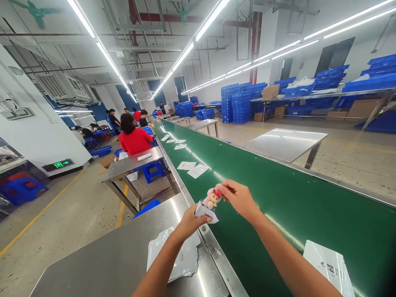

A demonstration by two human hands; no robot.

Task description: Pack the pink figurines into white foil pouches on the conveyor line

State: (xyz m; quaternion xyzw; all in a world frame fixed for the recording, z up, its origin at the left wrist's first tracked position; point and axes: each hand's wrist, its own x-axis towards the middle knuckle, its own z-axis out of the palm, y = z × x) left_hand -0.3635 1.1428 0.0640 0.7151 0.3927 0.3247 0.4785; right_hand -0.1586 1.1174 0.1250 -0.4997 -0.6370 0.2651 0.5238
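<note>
My left hand (192,222) grips a small white foil pouch (204,212), its mouth held upward above the metal edge of the green conveyor belt. Pinched at the head by my right hand (239,198) is a small doll (213,198), pink with a red bow and a light face. The doll's lower part is at the pouch opening; how far inside it sits is hidden. Beneath my left forearm, a pile of flat white pouches (182,260) lies on the steel table.
Several white pouches (198,170) lie farther up the green belt (266,177); a larger white pouch (328,264) is near my right forearm. A person in a red top (136,140) sits at the left beside a steel table (133,165). Blue crates (241,103) stand stacked beyond.
</note>
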